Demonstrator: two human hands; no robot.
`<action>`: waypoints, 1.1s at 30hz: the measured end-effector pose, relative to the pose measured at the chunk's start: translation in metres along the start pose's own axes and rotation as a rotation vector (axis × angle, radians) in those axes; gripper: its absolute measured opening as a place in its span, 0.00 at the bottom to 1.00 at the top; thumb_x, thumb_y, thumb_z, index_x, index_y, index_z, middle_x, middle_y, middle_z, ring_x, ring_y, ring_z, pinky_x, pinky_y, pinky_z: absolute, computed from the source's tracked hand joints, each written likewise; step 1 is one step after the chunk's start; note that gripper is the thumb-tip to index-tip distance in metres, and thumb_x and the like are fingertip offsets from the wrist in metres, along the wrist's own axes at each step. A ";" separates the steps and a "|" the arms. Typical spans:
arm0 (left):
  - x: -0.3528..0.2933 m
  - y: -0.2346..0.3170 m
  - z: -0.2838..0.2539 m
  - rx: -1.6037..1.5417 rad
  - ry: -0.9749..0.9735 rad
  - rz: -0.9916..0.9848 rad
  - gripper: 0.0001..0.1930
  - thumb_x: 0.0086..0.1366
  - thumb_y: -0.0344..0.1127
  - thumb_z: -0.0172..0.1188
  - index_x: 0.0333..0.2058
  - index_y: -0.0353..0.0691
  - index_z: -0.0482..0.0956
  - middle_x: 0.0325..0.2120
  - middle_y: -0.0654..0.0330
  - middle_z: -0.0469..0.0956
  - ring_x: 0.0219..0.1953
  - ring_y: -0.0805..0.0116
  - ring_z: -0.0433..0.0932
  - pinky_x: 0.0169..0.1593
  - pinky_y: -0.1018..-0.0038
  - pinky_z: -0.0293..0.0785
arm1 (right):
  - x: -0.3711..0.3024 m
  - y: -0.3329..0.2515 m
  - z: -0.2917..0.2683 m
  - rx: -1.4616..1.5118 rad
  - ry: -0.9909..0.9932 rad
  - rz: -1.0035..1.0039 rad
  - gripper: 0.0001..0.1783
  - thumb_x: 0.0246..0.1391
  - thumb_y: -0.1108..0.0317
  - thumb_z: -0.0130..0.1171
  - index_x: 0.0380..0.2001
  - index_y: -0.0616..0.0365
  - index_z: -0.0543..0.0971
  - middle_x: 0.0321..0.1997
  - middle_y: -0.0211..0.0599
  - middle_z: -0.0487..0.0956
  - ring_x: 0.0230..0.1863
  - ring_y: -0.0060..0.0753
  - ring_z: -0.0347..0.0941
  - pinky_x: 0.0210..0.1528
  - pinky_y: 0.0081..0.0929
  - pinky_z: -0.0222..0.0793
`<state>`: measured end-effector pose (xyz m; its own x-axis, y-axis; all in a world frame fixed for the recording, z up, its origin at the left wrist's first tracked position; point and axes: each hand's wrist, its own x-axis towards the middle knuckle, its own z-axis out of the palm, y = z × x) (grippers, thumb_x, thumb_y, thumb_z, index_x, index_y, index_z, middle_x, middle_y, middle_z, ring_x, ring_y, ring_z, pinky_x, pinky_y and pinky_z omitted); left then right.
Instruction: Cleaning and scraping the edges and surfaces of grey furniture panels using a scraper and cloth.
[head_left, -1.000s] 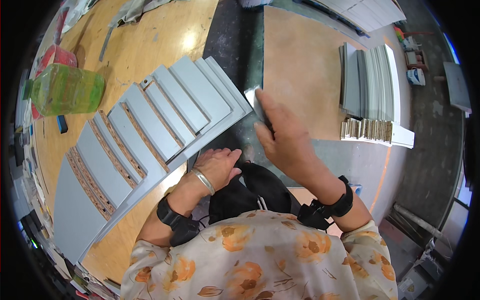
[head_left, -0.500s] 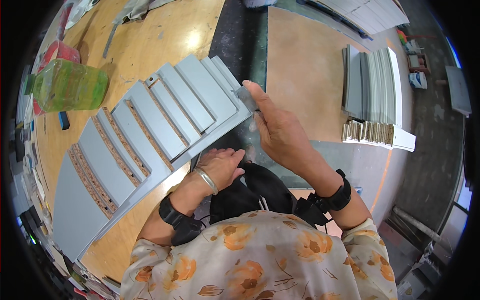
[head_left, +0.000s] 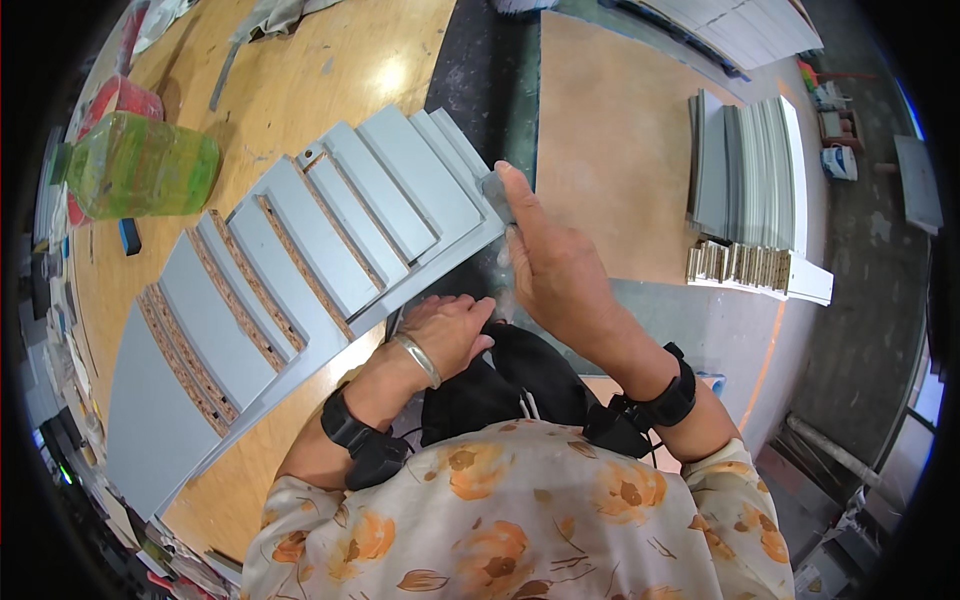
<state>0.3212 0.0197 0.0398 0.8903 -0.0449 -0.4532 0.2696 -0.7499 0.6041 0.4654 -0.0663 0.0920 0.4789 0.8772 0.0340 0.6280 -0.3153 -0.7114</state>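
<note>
Several grey panels (head_left: 320, 235) lie overlapped in a stepped row on the wooden table, some showing raw chipboard edges. My right hand (head_left: 560, 265) pinches a small dark grey pad (head_left: 496, 198) between thumb and fingers. That pad touches the right end corner of the panel row. Below the panels' near edge, my left hand (head_left: 445, 325) rests low over my lap, palm down. Its fingers are stretched out and I see nothing in it. A metal bangle (head_left: 417, 360) circles the left wrist.
On the wooden table (head_left: 300, 90) stand a clear jug of yellow-green liquid (head_left: 140, 165) and a red container (head_left: 125, 98). A small blue-and-black block (head_left: 129, 237) lies beside them. To the right, a stack of grey and white panels (head_left: 755, 175) stands by a brown board (head_left: 610, 150).
The whole view has shifted very slightly. My right hand stays at the panels' end corner with the pad, a touch further right; my left hand keeps its pose.
</note>
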 end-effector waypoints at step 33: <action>-0.002 -0.002 -0.002 0.031 -0.039 -0.044 0.22 0.60 0.40 0.55 0.51 0.38 0.67 0.40 0.51 0.74 0.45 0.51 0.73 0.50 0.61 0.68 | 0.003 0.006 -0.018 0.150 -0.114 0.280 0.30 0.55 0.72 0.46 0.61 0.52 0.53 0.26 0.54 0.76 0.29 0.57 0.73 0.33 0.47 0.66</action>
<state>0.3196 0.0220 0.0407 0.8627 -0.0370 -0.5043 0.2959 -0.7718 0.5628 0.4814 -0.0724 0.1008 0.5434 0.8015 -0.2498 0.3803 -0.5003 -0.7779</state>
